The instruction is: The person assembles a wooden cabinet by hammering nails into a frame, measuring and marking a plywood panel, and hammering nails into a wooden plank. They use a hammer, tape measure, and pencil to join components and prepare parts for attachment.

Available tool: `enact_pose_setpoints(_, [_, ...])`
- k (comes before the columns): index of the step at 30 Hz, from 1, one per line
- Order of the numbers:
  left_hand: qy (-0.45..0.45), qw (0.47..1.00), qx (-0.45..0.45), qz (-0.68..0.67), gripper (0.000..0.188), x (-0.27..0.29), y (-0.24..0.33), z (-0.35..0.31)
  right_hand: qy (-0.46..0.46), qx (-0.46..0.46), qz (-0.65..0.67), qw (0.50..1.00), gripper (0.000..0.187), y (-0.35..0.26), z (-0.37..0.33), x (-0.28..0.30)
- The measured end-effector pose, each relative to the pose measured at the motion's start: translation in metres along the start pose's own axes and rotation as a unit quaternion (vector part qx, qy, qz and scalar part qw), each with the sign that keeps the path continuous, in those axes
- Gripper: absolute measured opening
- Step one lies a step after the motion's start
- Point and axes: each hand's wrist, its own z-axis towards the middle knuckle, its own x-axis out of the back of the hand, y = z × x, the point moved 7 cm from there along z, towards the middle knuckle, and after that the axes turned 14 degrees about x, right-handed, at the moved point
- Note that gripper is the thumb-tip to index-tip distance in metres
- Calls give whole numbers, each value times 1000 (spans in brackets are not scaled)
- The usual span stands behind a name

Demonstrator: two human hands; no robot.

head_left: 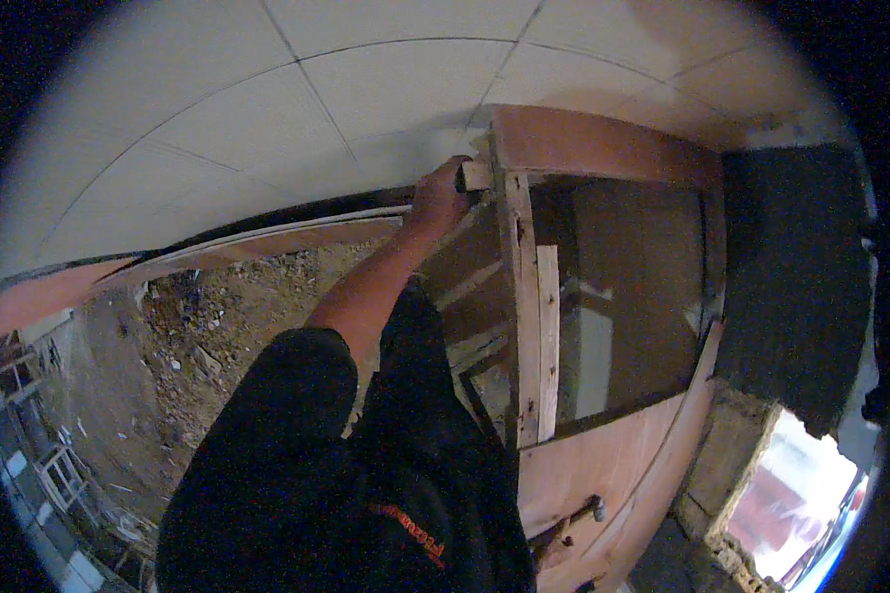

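A pale panelled ceiling (237,128) fills the top of the frame; below it, right of centre, stands a pinkish-brown rectangular wooden frame (603,143). The left hand (442,188), upper centre, grasps a small pale wooden block (476,176). The block lies just right of that hand, beside the frame's upper left corner, its long axis unclear. The right hand (552,546), lower centre-right and farther from the block, seems closed around a grey-headed tool (598,509).

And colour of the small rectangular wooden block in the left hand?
The wooden block is pale tan; best seen in the head view, the only one.
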Motion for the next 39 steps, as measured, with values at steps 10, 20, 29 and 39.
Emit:
enact_pose_setpoints(10, [17, 998, 37, 49, 51, -7, -24, 0, -38, 21, -14, 999, 38, -21, 27, -16])
enact_pose_setpoints(20, [58, 997, 47, 29, 56, -13, -33, 3, -119, 341, 229, 904, 34, -218, 29, -19])
enact_pose_setpoints(29, [127, 988, -58, 67, 56, -9, -34, 1, -345, 411, 544, 644, 42, -485, -69, -97])
enact_pose_setpoints(39, [-24, 989, 16, -145, 49, 15, -18, -7, -360, 360, 480, 715, 51, -578, -128, -153])
